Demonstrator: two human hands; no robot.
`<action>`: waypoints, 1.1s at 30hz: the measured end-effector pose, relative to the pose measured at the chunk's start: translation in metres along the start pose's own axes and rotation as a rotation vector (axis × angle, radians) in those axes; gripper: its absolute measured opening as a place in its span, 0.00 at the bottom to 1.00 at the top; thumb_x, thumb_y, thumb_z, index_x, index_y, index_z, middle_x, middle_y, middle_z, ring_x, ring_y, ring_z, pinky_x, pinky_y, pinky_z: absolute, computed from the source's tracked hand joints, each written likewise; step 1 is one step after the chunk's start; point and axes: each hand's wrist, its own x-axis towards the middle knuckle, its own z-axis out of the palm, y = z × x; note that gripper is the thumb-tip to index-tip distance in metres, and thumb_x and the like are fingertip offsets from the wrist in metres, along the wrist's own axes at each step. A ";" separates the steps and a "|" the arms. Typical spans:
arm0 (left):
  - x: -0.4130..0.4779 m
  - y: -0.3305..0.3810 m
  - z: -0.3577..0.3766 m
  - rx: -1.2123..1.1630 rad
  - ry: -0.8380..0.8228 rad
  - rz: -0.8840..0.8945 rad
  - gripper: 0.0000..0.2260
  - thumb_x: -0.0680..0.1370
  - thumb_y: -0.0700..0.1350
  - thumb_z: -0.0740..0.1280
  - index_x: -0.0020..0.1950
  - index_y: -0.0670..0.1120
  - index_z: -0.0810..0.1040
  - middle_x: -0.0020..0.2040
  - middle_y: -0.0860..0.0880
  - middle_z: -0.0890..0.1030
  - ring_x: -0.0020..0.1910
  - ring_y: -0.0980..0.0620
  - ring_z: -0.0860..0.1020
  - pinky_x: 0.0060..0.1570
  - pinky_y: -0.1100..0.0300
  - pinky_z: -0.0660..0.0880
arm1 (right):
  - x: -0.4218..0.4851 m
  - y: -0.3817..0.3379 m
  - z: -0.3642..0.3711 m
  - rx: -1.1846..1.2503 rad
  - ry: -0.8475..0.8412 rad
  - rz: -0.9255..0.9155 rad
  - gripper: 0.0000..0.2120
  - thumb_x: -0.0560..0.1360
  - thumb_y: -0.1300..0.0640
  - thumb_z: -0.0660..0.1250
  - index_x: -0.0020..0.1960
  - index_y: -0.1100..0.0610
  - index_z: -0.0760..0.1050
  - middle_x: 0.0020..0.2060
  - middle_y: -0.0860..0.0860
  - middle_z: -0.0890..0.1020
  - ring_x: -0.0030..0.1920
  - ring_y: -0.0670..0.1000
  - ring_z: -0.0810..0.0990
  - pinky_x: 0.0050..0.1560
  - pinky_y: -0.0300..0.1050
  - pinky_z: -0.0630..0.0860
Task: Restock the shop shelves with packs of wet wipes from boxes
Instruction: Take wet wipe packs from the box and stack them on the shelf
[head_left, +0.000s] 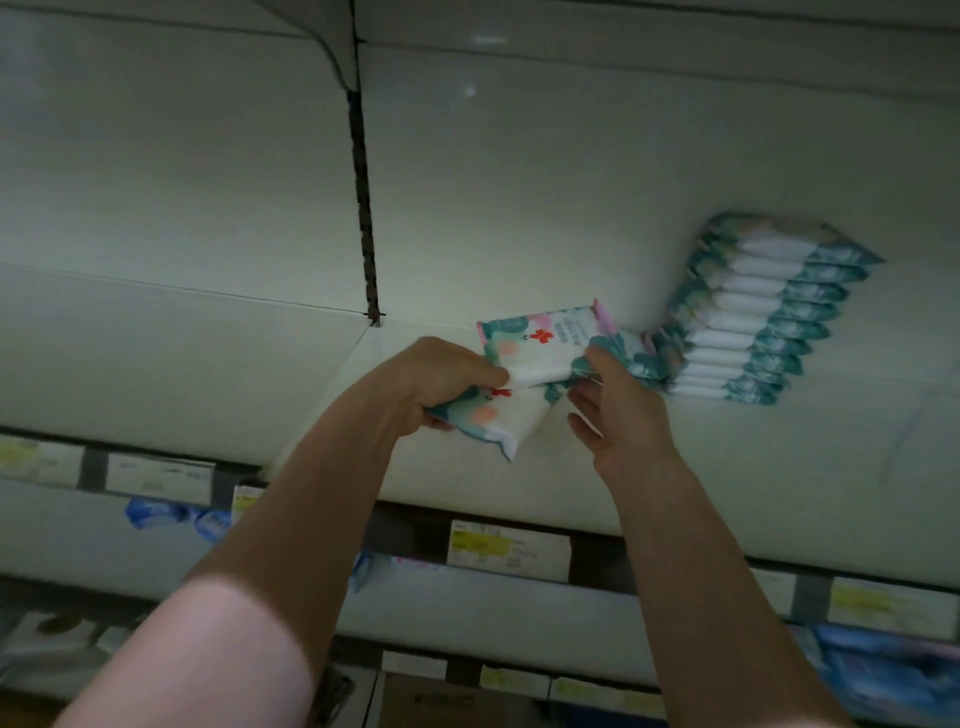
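The left hand (436, 379) clenches round the lower pack (491, 423) and, with its fingertips, also pinches the left end of the upper pack (540, 345). Both packs are held up over the shelf (208, 374), not yet set down. The right hand (618, 415) is at the upper pack's right end, thumb on it and fingers loosely spread below. Whether it grips or only touches is too blurred to tell.

The upper pack's long axis runs left to right, and its right end points toward the row (753, 312) of packs already on the shelf. That row lies to the right of both hands and further back, so the right hand is the nearer one. More packs show just behind its thumb. The likely next move is rightward, to add the upper pack to the row.
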 end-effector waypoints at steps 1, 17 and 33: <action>0.005 0.007 0.002 0.003 0.020 0.001 0.05 0.74 0.44 0.72 0.46 0.45 0.78 0.39 0.48 0.80 0.37 0.52 0.78 0.39 0.59 0.74 | 0.006 -0.003 -0.005 -0.015 0.002 0.007 0.06 0.74 0.51 0.70 0.45 0.53 0.77 0.42 0.50 0.80 0.44 0.46 0.79 0.41 0.40 0.74; 0.084 0.054 0.055 0.116 0.227 0.110 0.04 0.76 0.38 0.67 0.50 0.41 0.78 0.45 0.43 0.79 0.32 0.53 0.76 0.21 0.68 0.72 | 0.095 -0.030 -0.047 0.152 0.023 0.066 0.11 0.81 0.60 0.60 0.41 0.61 0.72 0.32 0.55 0.80 0.27 0.47 0.80 0.26 0.36 0.77; 0.075 0.050 0.037 -0.150 0.307 0.031 0.05 0.76 0.38 0.66 0.51 0.43 0.75 0.41 0.45 0.77 0.37 0.51 0.75 0.35 0.59 0.74 | 0.082 -0.027 -0.037 -0.223 -0.030 0.083 0.17 0.78 0.46 0.63 0.37 0.57 0.76 0.20 0.47 0.75 0.20 0.44 0.71 0.24 0.35 0.65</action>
